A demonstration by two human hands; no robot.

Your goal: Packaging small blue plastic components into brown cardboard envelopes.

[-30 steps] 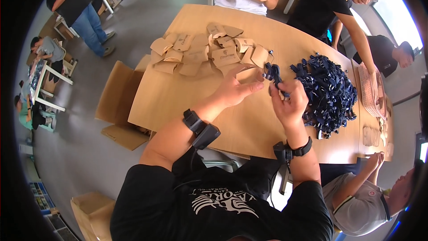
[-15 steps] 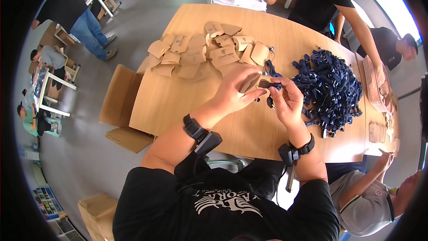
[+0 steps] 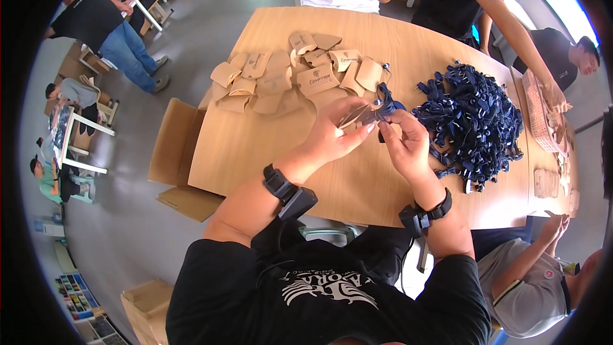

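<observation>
My left hand (image 3: 335, 133) is closed around a small brown cardboard pillow box (image 3: 352, 117), whose end faces my right hand. My right hand (image 3: 407, 144) pinches a small dark blue bundle of cord (image 3: 385, 107) at the box's end. The fingers hide part of it, and I cannot tell whether any of it is inside the box. Beyond my left hand lies a heap of similar brown pillow boxes (image 3: 271, 81), some with a dark printed mark. To the right of my right hand is a large pile of dark blue corded bundles (image 3: 472, 128) with small whitish bits.
The wooden table (image 3: 223, 160) extends around both piles. An open cardboard carton (image 3: 174, 144) stands at its left edge. At the far right a person's arm reaches over a pink basket (image 3: 539, 112), near a stack of brown boxes (image 3: 546, 183). Other people sit or stand around.
My right hand has brought the dark blue bundle closer against the box's end. The co-worker's hand at the basket has shifted slightly.
</observation>
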